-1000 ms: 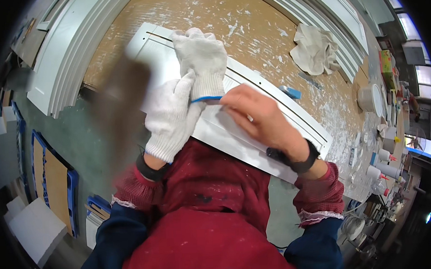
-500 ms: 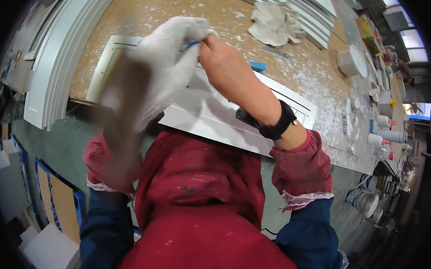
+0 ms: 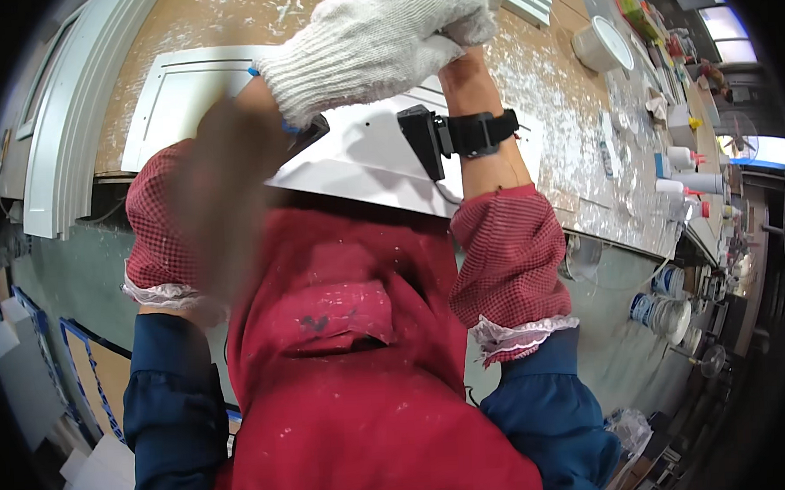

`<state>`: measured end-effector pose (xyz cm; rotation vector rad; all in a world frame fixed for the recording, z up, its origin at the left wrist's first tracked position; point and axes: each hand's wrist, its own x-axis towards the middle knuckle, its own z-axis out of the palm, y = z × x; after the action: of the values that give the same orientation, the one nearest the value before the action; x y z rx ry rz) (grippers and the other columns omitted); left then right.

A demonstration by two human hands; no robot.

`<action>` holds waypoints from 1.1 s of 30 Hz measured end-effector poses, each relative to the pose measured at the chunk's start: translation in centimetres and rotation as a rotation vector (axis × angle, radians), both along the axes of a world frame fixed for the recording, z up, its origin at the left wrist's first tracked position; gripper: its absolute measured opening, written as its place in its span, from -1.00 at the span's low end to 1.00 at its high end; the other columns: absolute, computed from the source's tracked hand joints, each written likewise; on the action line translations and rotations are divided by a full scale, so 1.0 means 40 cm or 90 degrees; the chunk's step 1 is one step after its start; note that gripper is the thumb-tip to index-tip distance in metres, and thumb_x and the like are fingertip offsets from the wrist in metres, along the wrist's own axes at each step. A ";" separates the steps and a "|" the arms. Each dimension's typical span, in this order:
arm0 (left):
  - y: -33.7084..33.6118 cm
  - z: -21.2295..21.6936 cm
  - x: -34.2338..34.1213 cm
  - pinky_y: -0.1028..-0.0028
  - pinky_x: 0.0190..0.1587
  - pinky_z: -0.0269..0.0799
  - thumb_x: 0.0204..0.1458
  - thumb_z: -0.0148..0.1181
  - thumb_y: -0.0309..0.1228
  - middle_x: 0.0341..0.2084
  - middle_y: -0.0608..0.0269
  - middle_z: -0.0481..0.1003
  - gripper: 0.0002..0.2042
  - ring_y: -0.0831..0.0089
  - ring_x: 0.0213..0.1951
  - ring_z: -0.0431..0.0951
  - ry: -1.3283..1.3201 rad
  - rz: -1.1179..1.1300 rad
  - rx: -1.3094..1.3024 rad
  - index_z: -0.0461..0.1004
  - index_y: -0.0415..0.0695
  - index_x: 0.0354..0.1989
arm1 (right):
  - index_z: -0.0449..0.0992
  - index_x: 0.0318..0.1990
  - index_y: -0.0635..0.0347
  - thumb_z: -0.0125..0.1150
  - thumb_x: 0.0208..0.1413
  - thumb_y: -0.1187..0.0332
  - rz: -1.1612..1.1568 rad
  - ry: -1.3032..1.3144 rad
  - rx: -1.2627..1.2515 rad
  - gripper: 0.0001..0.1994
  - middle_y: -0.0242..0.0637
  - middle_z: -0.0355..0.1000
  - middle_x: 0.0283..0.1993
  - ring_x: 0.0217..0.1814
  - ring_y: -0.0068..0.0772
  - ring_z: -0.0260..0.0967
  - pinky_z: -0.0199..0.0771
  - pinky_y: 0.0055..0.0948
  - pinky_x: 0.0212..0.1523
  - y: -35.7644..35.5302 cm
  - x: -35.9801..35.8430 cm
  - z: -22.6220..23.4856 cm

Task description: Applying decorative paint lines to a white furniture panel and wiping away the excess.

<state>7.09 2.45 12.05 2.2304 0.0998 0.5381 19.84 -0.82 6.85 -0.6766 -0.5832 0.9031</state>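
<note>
My left hand (image 3: 375, 44) wears a white knitted glove with a blue edge at its cuff. It reaches across to the right, and its fingers are closed against my right hand (image 3: 467, 65). Bunched white knit covers the right fingers; whether a second glove is there I cannot make out. Only the bare lower part of that hand shows, above a black strap with a boxy device (image 3: 480, 134). Beneath both hands lies a white framed panel (image 3: 341, 173) on the workbench. A brown blur close to the camera hides part of my left forearm.
Pale moulded frames (image 3: 77, 145) are stacked at the left of the paint-flecked workbench (image 3: 572, 141). A white tub (image 3: 601, 45) stands at the right, with bottles (image 3: 682, 158) beyond it. Several buckets (image 3: 667, 316) stand on the floor. Blue-edged boards (image 3: 91, 372) lean at lower left.
Both hands have moved up and to the right, the gloved left one now covering the right fingers. The crumpled cloth and the small blue block are out of sight.
</note>
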 end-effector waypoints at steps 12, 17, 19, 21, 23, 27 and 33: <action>-0.056 -0.108 -0.041 0.38 -0.23 0.44 0.03 0.15 -0.41 -0.37 0.20 0.50 -0.81 0.25 -0.30 0.52 -0.139 -0.033 0.231 0.44 -0.10 -0.17 | 0.31 0.10 0.33 -0.07 0.27 0.15 0.165 -0.082 0.018 -0.57 -0.07 0.39 0.06 0.10 -0.16 0.38 0.46 -0.22 0.09 -0.157 -0.033 0.026; -0.055 -0.147 -0.054 0.41 -0.18 0.44 0.04 0.17 -0.39 -0.33 0.22 0.50 -0.78 0.32 -0.26 0.52 -0.164 -0.023 0.200 0.44 -0.12 -0.13 | 0.30 0.10 0.33 -0.11 0.29 0.10 0.239 -0.089 0.057 -0.55 -0.06 0.37 0.07 0.11 -0.14 0.36 0.44 -0.22 0.10 -0.134 -0.019 0.045; -0.062 -0.171 -0.047 0.42 -0.17 0.43 0.04 0.18 -0.39 -0.31 0.23 0.51 -0.76 0.35 -0.24 0.52 -0.192 -0.019 0.169 0.44 -0.12 -0.11 | 0.29 0.11 0.33 -0.12 0.29 0.08 0.260 -0.078 0.085 -0.54 -0.06 0.36 0.08 0.11 -0.14 0.36 0.43 -0.22 0.10 -0.124 -0.007 0.048; -0.061 -0.185 -0.036 0.44 -0.15 0.43 0.04 0.19 -0.38 -0.29 0.24 0.51 -0.75 0.38 -0.23 0.52 -0.232 0.004 0.101 0.44 -0.13 -0.10 | 0.29 0.11 0.33 -0.14 0.30 0.07 0.278 -0.060 0.118 -0.53 -0.06 0.36 0.08 0.12 -0.14 0.35 0.42 -0.22 0.10 -0.101 0.021 0.042; -0.061 -0.195 -0.029 0.45 -0.13 0.43 0.04 0.19 -0.37 -0.27 0.25 0.51 -0.73 0.41 -0.21 0.52 -0.297 0.055 -0.020 0.43 -0.14 -0.08 | 0.29 0.11 0.33 -0.15 0.30 0.05 0.288 -0.036 0.141 -0.51 -0.05 0.35 0.09 0.12 -0.13 0.34 0.41 -0.22 0.11 -0.089 0.041 0.031; -0.040 -0.154 -0.084 0.51 -0.25 0.47 0.03 0.24 -0.38 -0.33 0.22 0.51 -0.72 0.50 -0.34 0.53 -0.300 0.213 -0.407 0.42 -0.18 -0.10 | 0.23 0.17 0.28 -0.14 0.23 -0.13 0.187 0.013 0.011 -0.37 -0.06 0.35 0.01 0.06 -0.16 0.32 0.37 -0.16 0.07 -0.118 -0.029 0.044; 0.010 -0.213 -0.049 0.58 -0.26 0.46 0.11 0.13 -0.40 -0.30 0.18 0.50 -0.71 0.53 -0.25 0.51 -0.293 0.072 -0.505 0.41 -0.29 -0.03 | 0.22 0.20 0.30 -0.22 0.23 -0.21 0.315 0.104 -0.040 -0.30 -0.05 0.22 0.22 0.17 -0.18 0.31 0.35 -0.25 0.17 -0.160 -0.044 -0.032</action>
<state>5.14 2.85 3.54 1.3044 0.1654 0.8795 18.06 -7.22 5.55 -0.5142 -0.5876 1.4282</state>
